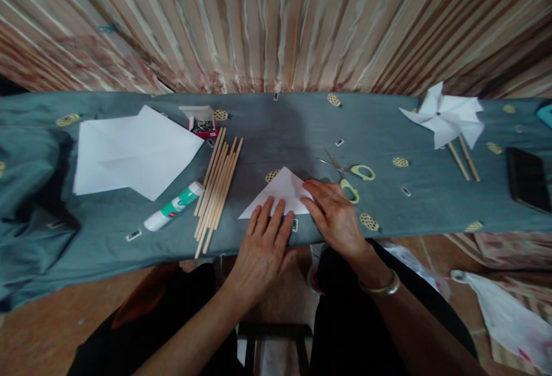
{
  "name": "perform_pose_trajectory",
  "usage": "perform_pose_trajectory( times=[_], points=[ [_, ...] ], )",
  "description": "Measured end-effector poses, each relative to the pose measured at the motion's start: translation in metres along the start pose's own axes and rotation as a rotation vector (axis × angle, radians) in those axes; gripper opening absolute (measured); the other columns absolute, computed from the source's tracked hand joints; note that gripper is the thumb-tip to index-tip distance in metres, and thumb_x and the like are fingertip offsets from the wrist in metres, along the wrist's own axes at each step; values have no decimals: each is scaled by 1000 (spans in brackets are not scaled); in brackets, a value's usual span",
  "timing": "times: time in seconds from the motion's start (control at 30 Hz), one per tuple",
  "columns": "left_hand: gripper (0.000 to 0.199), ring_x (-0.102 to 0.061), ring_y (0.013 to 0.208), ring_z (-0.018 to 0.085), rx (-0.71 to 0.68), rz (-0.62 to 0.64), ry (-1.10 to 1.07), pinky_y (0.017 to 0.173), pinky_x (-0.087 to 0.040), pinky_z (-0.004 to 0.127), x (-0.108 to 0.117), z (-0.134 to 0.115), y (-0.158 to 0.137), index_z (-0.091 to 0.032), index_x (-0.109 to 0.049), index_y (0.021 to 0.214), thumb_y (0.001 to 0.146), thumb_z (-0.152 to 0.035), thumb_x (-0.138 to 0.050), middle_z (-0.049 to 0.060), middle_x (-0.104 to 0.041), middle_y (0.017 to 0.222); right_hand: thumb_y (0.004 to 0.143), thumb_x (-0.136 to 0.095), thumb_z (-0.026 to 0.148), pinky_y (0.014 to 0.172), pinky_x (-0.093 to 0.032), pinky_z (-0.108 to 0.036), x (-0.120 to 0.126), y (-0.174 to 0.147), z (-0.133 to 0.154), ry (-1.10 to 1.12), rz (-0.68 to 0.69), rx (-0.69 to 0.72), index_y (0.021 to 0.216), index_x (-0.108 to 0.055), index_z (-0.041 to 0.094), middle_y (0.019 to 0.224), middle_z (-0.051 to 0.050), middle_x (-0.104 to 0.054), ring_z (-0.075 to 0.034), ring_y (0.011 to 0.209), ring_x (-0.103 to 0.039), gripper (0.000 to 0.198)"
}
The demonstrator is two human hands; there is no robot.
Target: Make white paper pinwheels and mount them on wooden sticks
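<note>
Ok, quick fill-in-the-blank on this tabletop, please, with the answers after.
The glue stick lies to the ____ of the wooden sticks.
The scissors have handles coloured ____.
A bracelet circles the ____ wrist.
The folded paper under the left hand is coloured ____.

Missing words: left; light green; right; white.

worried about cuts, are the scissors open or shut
Open: the scissors lie with their blades spread apart.

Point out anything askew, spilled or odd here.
The scissors lie blades apart close to the right hand, not closed and set aside. The white sheets at left are askew, corners jutting different ways. The cloth is bunched at the left end, unlike its smoother middle. No spill shows.
</note>
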State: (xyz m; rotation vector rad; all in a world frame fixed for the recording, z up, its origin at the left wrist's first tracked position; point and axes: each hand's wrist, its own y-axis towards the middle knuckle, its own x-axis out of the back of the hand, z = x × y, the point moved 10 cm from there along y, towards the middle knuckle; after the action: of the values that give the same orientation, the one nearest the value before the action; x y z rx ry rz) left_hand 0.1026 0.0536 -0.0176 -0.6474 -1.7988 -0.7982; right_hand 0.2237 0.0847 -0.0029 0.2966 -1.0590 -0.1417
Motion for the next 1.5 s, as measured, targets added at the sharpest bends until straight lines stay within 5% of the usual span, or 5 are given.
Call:
perform_pose_trajectory(
  times=[0.83, 1.2, 1.5],
  points=[
    [62, -23, 144, 40, 15, 8, 11, 110, -34, 59, -1, 0, 0, -5, -39, 138, 86, -30, -60, 25, -43, 146, 97, -45, 34, 98, -49, -47, -5, 4, -1, 4, 59, -7, 123, -64, 24, 124, -6, -67, -27, 110, -60, 34],
    [54, -29, 141, 41, -3, 27, 22, 108, -34, 61, -2, -2, 2, -12, -47, 135, 85, -29, -61, 16, -47, 146, 97, -44, 35, 101, -47, -48, -8, 5, -2, 21, 85, -10, 124, -63, 26, 126, -5, -66, -27, 114, -59, 34],
    [47, -34, 140, 32, -26, 73, 12, 112, -30, 56, -4, -5, 2, -12, -47, 134, 90, -26, -53, 14, -46, 147, 98, -43, 35, 100, -47, -47, -8, 6, -1, -5, 97, 4, 124, -63, 26, 127, -5, -66, -27, 114, -59, 35]
  ],
)
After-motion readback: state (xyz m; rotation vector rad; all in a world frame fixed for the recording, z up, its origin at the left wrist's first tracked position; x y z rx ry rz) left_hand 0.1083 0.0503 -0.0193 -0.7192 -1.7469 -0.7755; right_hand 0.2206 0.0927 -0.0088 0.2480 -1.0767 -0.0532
